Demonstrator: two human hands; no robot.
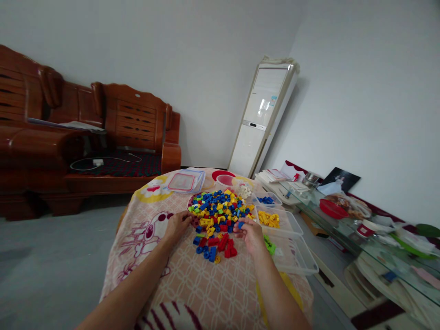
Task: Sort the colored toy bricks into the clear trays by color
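A heap of small blue, yellow, red and green plastic bricks (pixel 220 208) lies on a table covered with a pink cartoon-print cloth (pixel 192 279). My left hand (pixel 177 224) rests on the cloth at the heap's left edge, fingers curled toward the bricks. My right hand (pixel 250 233) is at the heap's right edge and pinches a blue brick (pixel 241 224) between thumb and fingers. Several red and blue bricks (pixel 216 245) lie loose between my hands.
Clear plastic trays stand to the right: one with yellow bricks (pixel 270 219), one with blue bricks (pixel 266 200), one with a green piece (pixel 292 256). Lids (pixel 182 182) and a red bowl (pixel 225 179) sit at the back. A wooden sofa (pixel 85 137) stands left, a glass-topped cabinet (pixel 360 229) right.
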